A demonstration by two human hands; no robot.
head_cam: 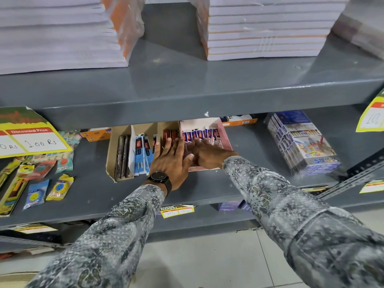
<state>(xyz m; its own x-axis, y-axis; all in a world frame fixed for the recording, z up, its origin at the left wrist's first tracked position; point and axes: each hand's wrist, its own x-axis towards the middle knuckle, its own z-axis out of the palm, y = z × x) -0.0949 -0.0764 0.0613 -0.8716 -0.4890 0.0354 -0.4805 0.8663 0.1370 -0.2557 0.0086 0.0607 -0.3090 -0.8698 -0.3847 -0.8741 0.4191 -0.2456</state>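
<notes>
A pink open box (225, 140) stands on the middle grey shelf (197, 188), filled with several upright blue-and-red packets (199, 135). My left hand (171, 161), with a black watch on the wrist, lies flat with straight fingers against the box's left side and the brown carton beside it. My right hand (207, 151) reaches into the pink box, fingers laid over the packets. Whether those fingers curl round a packet is hidden.
A brown divided carton (112, 154) with dark, blue and red packets stands left of the pink box. A wrapped blue stack of boxes (301, 144) is at right. Small toy packets (47, 188) lie at left under yellow price cards (33, 140). Notebook stacks (266, 30) fill the upper shelf.
</notes>
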